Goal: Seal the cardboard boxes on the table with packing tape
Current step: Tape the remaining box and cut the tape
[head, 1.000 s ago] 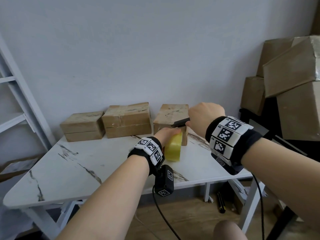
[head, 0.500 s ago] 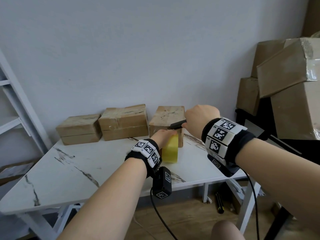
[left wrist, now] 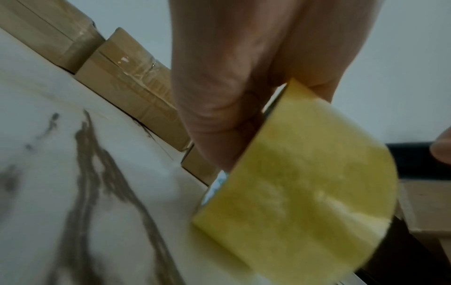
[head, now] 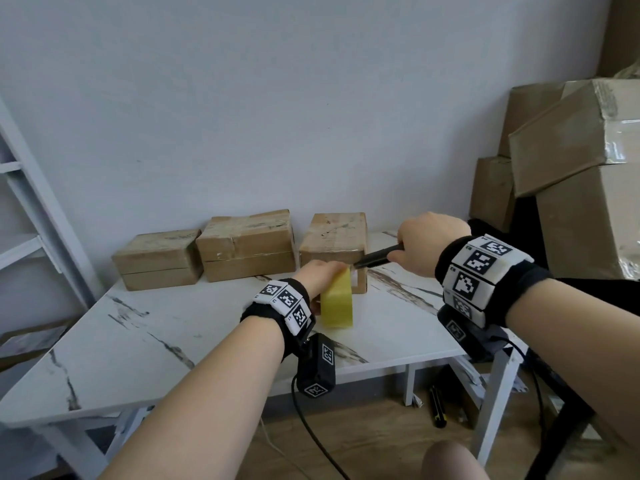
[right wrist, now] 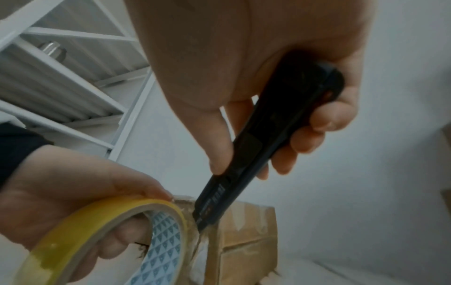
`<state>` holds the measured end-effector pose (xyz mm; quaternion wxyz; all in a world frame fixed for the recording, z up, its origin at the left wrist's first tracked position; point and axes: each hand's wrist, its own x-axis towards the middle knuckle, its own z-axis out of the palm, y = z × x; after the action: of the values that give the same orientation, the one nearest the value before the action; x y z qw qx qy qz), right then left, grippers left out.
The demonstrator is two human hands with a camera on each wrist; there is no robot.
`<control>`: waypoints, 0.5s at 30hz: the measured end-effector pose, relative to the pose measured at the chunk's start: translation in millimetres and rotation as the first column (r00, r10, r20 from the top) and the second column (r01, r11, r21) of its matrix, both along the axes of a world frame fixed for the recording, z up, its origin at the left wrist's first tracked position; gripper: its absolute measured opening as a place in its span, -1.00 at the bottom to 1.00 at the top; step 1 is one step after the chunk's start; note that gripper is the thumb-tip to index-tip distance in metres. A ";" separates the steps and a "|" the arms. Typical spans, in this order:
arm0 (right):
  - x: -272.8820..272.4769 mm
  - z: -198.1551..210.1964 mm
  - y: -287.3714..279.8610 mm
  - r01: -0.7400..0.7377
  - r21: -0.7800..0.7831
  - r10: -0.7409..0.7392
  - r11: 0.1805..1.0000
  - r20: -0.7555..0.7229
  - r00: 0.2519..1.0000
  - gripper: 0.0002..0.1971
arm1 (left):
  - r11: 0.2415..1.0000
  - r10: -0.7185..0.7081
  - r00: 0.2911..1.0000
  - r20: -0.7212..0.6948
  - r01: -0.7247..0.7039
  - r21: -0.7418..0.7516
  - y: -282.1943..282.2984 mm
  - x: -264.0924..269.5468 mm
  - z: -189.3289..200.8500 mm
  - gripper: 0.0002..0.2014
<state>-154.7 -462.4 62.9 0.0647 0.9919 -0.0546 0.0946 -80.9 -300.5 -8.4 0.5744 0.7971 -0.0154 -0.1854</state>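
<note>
Since a second ago little has changed: both hands keep their grips, and the knife tip now sits lower, at the front top corner of the right-hand box (head: 333,233). The left hand (head: 320,276) grasps the yellow tape roll (head: 336,302), fingers curled through its core, holding it on edge on the table (head: 145,341) just in front of that box. The right hand (head: 429,242) is clenched around a slim black utility knife (head: 375,258), whose tip meets the clear strip stretched between roll and box. The roll is glossy, with a blue-and-white patterned inner ring. The three small cardboard boxes are brown, creased and shiny with tape; the middle box (head: 246,244) and the left box (head: 157,259) stand against the pale wall. The tabletop is white with dark marble veins. Bigger cartons (head: 581,188) are stacked on the right, a white shelf frame (head: 24,202) stands left, and the floor is wood.
</note>
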 end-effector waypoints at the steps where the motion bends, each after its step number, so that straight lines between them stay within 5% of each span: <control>1: -0.1 -4.5 -0.6 -0.010 0.035 0.010 0.999 -0.024 1.000 -0.72 | 1.000 -0.007 1.000 0.005 0.007 0.005 3.6 -0.3 1.3 -0.76; 7: 8.8 -46.3 7.7 -0.063 0.260 0.130 0.964 -0.251 0.959 -0.77 | 0.909 -0.109 0.927 0.359 -0.053 0.413 34.9 2.2 15.8 -0.66; 13: 19.5 -65.8 19.4 -0.114 0.225 0.185 0.968 -0.331 0.925 -0.66 | 0.776 -0.233 0.890 0.391 -0.072 0.627 48.5 0.2 17.8 -0.58; 15: 25.8 -60.7 22.1 -0.100 0.265 0.166 0.959 -0.240 0.956 -0.72 | 0.761 -0.255 0.883 0.393 -0.068 0.645 49.9 1.3 18.5 -0.57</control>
<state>-128.9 -440.3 2.2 -0.0610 0.9973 0.0103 -0.0399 -79.6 -250.6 10.1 0.2360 0.9633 -0.1270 -0.0151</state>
